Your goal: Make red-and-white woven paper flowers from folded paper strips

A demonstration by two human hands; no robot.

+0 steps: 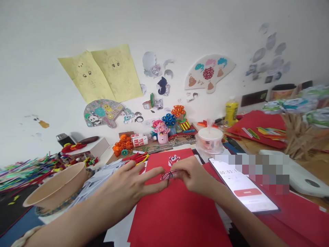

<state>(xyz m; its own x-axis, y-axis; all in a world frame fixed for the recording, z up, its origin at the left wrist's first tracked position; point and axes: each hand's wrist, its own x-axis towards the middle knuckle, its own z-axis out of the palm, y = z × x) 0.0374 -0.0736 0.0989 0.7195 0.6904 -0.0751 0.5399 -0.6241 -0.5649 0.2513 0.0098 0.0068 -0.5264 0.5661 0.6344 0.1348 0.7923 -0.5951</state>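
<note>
Striped strip point(166, 176) sits between both hands, over red paper point(177, 216). Right hand point(189, 171) pinches its right end. Left hand point(130, 181): fingers parted, tips at left end, can't tell if gripping.

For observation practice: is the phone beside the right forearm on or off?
On: the bright phone screen shows digits and a red button.

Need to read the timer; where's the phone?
In the head view, the phone lies right of the right hand, lower than the lidded cup.
</note>
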